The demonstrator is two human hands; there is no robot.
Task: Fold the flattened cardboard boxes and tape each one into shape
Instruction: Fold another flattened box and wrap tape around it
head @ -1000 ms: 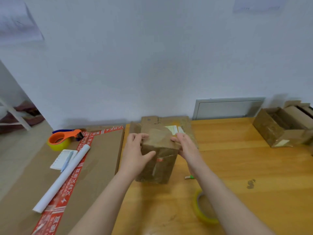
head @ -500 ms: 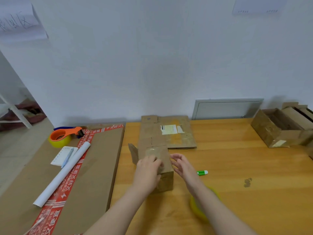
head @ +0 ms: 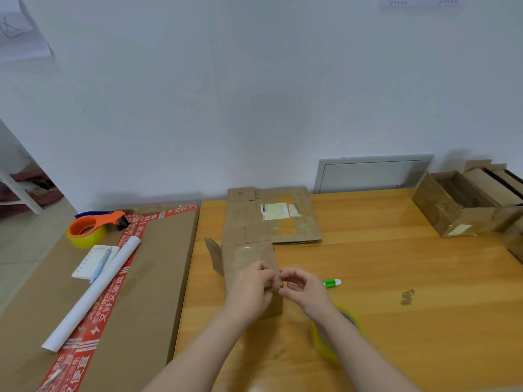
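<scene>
Item: small cardboard box (head: 249, 251) on the wooden table (head: 396, 264), before a flattened box (head: 294, 227), our left hand (head: 249, 291) gripping its near end, our right hand (head: 307, 292) pinching its near right corner; we judge it best to steady it and rub the tape flat.

You see a brown box (head: 249, 257) on an orange wood-grain tabletop (head: 396, 264), a green pen (head: 331, 283) capped white, a yellow tape roll (head: 325, 346), and red tape (head: 113, 292) lettered in white.
</scene>
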